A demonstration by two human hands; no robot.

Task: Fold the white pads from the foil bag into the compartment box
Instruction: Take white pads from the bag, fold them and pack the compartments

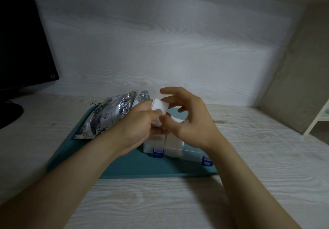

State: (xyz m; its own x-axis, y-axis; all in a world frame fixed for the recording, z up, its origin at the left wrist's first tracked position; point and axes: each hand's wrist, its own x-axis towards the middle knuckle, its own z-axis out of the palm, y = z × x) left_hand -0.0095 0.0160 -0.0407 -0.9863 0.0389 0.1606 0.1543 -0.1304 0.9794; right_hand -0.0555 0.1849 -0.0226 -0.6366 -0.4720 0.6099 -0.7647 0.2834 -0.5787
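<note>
As the head view looks down on the table (267, 166), I log these items.

Item one: white pad (160, 106), partly folded, held in the air above the compartment box (166, 144), between both hands.

Item two: left hand (137, 123), thumb and fingers pinching the pad's left side.

Item three: right hand (190, 121), fingers spread and loosely bent, thumb close against the pad's lower edge; I cannot tell whether it grips.

Item four: the compartment box, clear plastic, two blue latches (157, 153) on its near wall, resting on a teal mat (135, 164). Stored pads (173, 148), white, fill its left compartments.

Item five: foil bag (106, 116), silver with dark print, lying on the mat's far left corner, just beside the left hand, one end raised near the held pad.

Item six: dark monitor (23, 41), far left, well apart from the mat.
</note>
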